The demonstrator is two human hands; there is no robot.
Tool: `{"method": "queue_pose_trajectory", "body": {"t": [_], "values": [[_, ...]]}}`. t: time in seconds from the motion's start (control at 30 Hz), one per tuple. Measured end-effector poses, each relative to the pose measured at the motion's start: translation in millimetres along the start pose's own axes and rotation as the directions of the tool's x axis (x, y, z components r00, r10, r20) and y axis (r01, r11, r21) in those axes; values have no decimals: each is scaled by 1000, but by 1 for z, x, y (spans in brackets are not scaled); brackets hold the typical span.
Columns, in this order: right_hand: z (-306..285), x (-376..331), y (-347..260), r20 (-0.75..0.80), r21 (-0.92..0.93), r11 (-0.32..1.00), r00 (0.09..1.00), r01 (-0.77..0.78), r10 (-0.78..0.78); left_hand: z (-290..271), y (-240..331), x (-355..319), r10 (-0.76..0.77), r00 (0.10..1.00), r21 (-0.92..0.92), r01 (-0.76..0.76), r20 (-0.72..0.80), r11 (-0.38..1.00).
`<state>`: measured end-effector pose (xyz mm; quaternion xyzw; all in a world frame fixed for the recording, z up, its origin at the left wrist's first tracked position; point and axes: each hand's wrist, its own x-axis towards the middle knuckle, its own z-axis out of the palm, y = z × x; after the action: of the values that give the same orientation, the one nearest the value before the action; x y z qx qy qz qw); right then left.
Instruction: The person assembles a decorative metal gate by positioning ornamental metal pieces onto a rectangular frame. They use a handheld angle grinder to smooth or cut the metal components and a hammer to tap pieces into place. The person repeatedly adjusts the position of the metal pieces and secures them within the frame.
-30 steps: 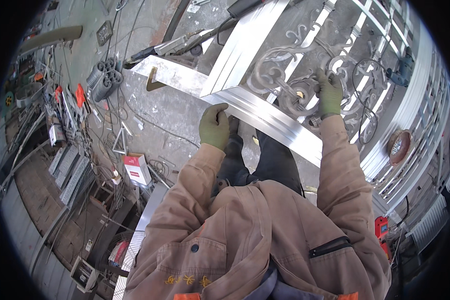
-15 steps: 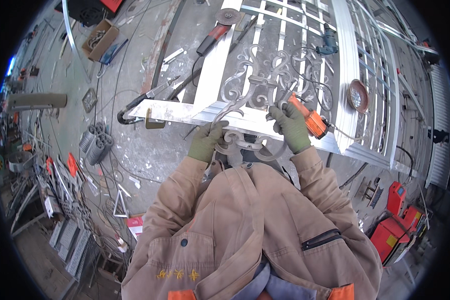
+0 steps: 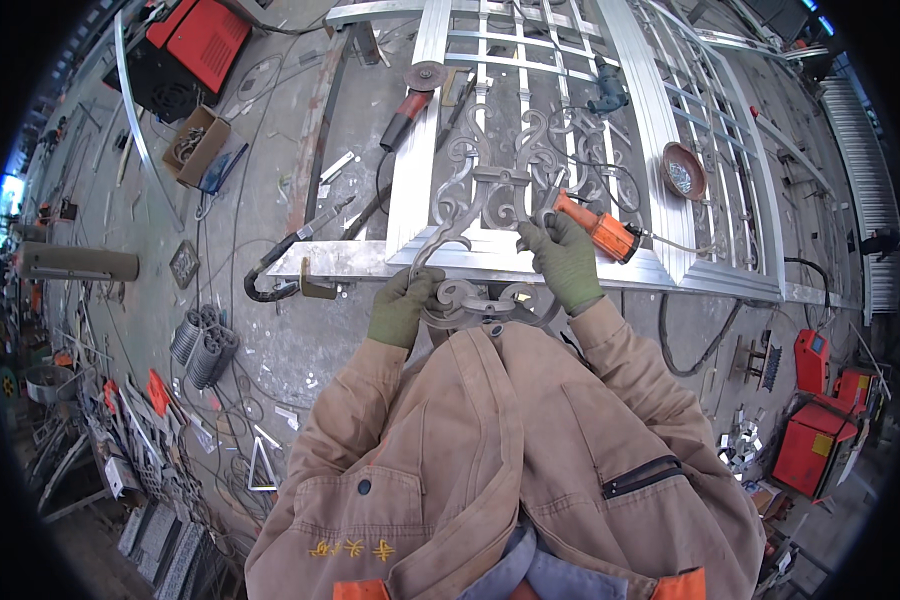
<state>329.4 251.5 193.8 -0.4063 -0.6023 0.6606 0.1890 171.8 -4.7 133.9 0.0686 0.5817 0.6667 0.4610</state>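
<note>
A grey cast-metal scrollwork ornament (image 3: 500, 176), with curled ends and leaf-like tips, spans from near my waist out over a silver metal gate frame (image 3: 420, 190). My left hand (image 3: 404, 306), in a green work glove, is closed around its lower left curve. Gloved the same way, my right hand (image 3: 566, 262) pinches the right-hand curve with bent fingers. Just right of that hand, an orange power tool (image 3: 600, 228) with a cable lies on the frame's near rail. My jacket front hides the ornament's lowest part.
On the frame lie an angle grinder (image 3: 406, 122), a teal drill (image 3: 608, 88) and a brown bowl (image 3: 683, 171) of small metal pieces. A black-handled torch (image 3: 275, 258) rests at its left corner. Spring-like coils (image 3: 204, 346) and cables cover the floor left; a red machine (image 3: 813, 448) stands right.
The whole view has turned slightly, so the gate and tools appear shifted left. Both hands keep their hold on the scrollwork, which stays in about the same place over the frame.
</note>
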Motion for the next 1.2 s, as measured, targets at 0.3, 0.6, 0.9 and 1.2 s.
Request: {"method": "queue_pose_trajectory", "body": {"t": [0.3,0.6,0.9,1.2], "values": [[9,-7,-6,28,-33,999,999,33,-32,-10,-7,-5,59,998,-23,-60,-23,998],[7,-16,-16,53,-14,999,998,32,-31,-9,-6,-10,61,998,-60,-62,-6,996],[4,-9,-13,156,-37,999,988,17,-11,-18,-7,-14,47,999,-103,-49,-23,993],[27,-15,48,69,109,976,981,-187,180,-36,-29,-22,80,995,-213,-90,-56,973]]}}
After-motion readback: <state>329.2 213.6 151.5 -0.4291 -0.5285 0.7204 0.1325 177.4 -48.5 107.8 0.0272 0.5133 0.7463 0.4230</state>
